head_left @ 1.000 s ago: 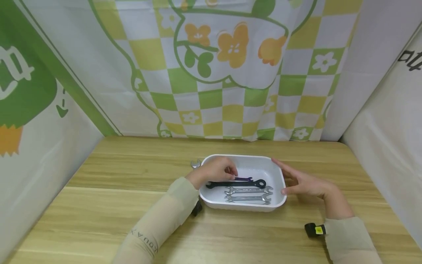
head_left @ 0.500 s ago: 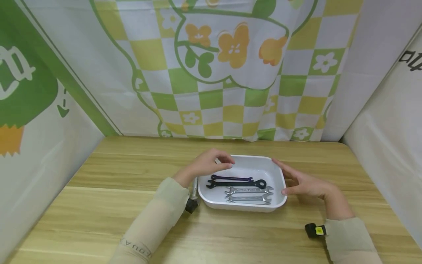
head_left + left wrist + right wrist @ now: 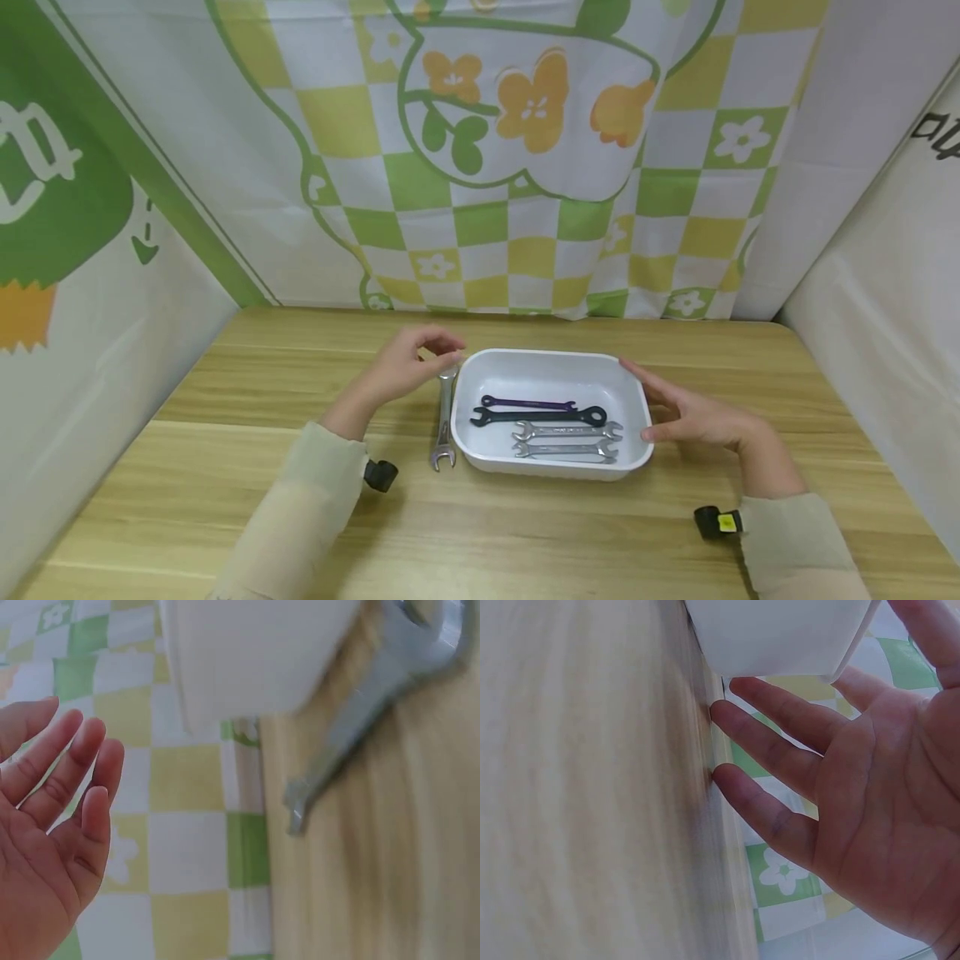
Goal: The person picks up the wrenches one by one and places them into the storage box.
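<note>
A white plastic tray (image 3: 551, 468) stands on the table with several wrenches lying across its floor: a thin purple wrench (image 3: 527, 404), a black wrench (image 3: 536, 417) and two silver double open-end ones, the upper silver wrench (image 3: 566, 431) just below the black. Outside its left wall a larger silver wrench (image 3: 445, 421) lies lengthwise on the wood. My left hand (image 3: 408, 362) hovers over that wrench's far end; the left wrist view shows its fingers loosely bent around nothing. At the tray's right end my right hand (image 3: 693, 417) touches the wall and rim with spread fingers (image 3: 772, 814).
The wooden table (image 3: 300, 467) extends on both sides of the tray. Behind it hangs a green, yellow and white checked curtain (image 3: 480, 225), and pale fabric walls close off the left and right. A black wrist camera (image 3: 381, 475) sits on my left sleeve.
My left hand has let go of the purple wrench inside the tray, lifted out and moved left over the large silver wrench. My right hand has stayed at the tray's right end.
</note>
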`<state>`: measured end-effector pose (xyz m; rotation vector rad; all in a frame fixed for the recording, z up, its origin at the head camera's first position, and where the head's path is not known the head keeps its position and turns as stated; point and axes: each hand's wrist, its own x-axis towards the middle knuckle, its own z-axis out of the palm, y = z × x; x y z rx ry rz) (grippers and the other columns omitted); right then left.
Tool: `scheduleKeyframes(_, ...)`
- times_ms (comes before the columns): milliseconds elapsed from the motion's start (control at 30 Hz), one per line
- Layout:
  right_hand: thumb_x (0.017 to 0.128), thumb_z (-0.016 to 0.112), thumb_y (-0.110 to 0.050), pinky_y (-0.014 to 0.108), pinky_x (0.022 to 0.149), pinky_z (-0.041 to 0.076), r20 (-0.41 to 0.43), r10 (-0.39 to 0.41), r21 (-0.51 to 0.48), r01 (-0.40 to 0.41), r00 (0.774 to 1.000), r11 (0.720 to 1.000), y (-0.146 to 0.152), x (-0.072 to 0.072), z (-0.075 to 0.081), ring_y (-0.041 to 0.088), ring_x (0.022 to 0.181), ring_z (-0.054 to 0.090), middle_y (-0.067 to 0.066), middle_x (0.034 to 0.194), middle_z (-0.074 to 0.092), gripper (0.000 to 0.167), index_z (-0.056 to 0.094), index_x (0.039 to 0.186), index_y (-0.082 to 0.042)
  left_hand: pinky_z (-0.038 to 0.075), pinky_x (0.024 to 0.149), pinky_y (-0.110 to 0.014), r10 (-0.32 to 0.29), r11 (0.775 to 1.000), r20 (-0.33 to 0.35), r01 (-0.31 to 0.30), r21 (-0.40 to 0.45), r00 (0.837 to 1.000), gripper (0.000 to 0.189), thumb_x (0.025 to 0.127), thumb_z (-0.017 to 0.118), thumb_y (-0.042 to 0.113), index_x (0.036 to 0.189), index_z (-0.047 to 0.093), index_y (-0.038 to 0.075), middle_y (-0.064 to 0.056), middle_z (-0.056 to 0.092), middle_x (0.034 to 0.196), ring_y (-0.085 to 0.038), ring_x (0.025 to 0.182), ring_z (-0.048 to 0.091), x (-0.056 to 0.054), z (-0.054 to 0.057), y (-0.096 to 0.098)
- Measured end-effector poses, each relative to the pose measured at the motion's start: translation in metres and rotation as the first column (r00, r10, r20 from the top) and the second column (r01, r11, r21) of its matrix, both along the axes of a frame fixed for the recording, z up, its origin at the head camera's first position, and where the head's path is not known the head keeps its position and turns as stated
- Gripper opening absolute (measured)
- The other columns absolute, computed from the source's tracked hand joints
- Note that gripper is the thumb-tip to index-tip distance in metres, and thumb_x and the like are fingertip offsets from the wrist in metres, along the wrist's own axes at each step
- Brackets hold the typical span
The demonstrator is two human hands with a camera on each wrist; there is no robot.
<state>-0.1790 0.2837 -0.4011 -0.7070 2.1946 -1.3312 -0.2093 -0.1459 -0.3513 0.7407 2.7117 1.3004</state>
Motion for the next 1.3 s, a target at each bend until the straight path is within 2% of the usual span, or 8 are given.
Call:
scheduleKeyframes(167,0.089,0.071,-0.012,0.062,0.106,0.033,-0.005,0.004,0.003,-0.004,1.0,1.0,0.0,0.0,0.0,0.057,0.142,0.025,0.024,0.165,0.006,0.1,0.002,0.161,-0.016,0.05,0.079,-0.032,0.049,0.998,0.043,-0.047,-0.037,0.998,0.025,0.093,0.07,0.016,0.114,0.07,0.003,-0.011,0.071,0.1,-0.024,0.095,0.063,0.002,-0.01,-0.015)
scheduleKeyframes(400,0.089,0.071,-0.012,0.068,0.108,0.028,-0.008,0.009,0.002,-0.009,1.0,1.0,0.0,-0.001,0.001,0.057,0.142,0.023,0.024,0.165,0.005,0.1,0.002,0.161,-0.014,0.052,0.078,-0.031,0.058,0.997,0.111,-0.051,-0.063,0.992,0.027,0.09,0.071,0.008,0.114,0.068,-0.005,-0.015,0.069,0.098,-0.024,0.089,0.064,-0.003,-0.026,-0.025)
scheduleKeyframes(633,0.09,0.071,-0.014,0.072,0.11,0.023,-0.002,0.003,0.011,-0.003,1.0,1.0,-0.001,0.0,0.002,0.056,0.144,0.02,0.021,0.166,0.002,0.098,0.004,0.162,-0.024,0.052,0.074,-0.028,0.084,0.992,0.181,-0.066,-0.104,0.98,0.036,0.088,0.075,0.017,0.116,0.067,-0.004,-0.011,0.067,0.095,-0.019,0.085,0.062,-0.009,-0.045,-0.029)
scheduleKeyframes(767,0.09,0.071,-0.014,0.071,0.109,0.025,0.007,0.002,0.009,-0.002,1.0,1.0,0.0,0.001,0.003,0.056,0.144,0.019,0.022,0.166,0.002,0.099,0.003,0.162,-0.021,0.05,0.07,-0.027,0.088,0.989,0.191,-0.063,-0.137,0.978,0.036,0.086,0.077,0.018,0.113,0.068,-0.003,-0.008,0.065,0.09,-0.017,0.081,0.058,-0.013,-0.054,-0.029)
scheduleKeyframes(867,0.09,0.071,-0.013,0.069,0.109,0.027,0.012,0.002,0.009,-0.002,1.0,1.0,-0.001,0.001,0.003,0.056,0.144,0.019,0.022,0.166,0.001,0.099,0.002,0.162,-0.02,0.048,0.068,-0.027,0.075,0.984,0.194,-0.042,-0.171,0.978,0.03,0.085,0.079,0.019,0.104,0.069,-0.002,-0.006,0.064,0.084,-0.015,0.077,0.056,-0.014,-0.056,-0.027)
scheduleKeyframes(1000,0.09,0.071,-0.012,0.069,0.109,0.027,0.01,0.001,0.006,-0.001,1.0,1.0,-0.001,0.001,0.003,0.057,0.144,0.02,0.022,0.166,0.002,0.099,0.002,0.162,-0.019,0.047,0.068,-0.028,0.05,0.977,0.194,-0.007,-0.214,0.98,0.025,0.083,0.079,0.019,0.096,0.069,-0.001,-0.006,0.063,0.079,-0.014,0.074,0.054,-0.013,-0.053,-0.024)
scheduleKeyframes(1167,0.09,0.07,-0.012,0.071,0.108,0.026,0.008,0.005,0.003,-0.005,1.0,1.0,-0.001,0.001,0.003,0.057,0.144,0.019,0.022,0.166,0.002,0.099,0.002,0.162,-0.019,0.045,0.067,-0.026,0.043,0.973,0.213,0.007,-0.231,0.976,0.028,0.079,0.083,0.017,0.093,0.066,0.0,-0.004,0.06,0.078,-0.013,0.073,0.052,-0.01,-0.05,-0.021)
scheduleKeyframes(1300,0.09,0.07,-0.013,0.071,0.109,0.026,0.006,0.006,0.012,-0.006,1.0,1.0,0.0,0.001,0.003,0.057,0.144,0.019,0.022,0.166,0.001,0.099,0.001,0.162,-0.019,0.043,0.065,-0.026,0.014,0.965,0.233,0.048,-0.259,0.972,0.035,0.074,0.086,0.017,0.093,0.062,0.0,-0.004,0.056,0.077,-0.013,0.072,0.049,-0.005,-0.051,-0.022)
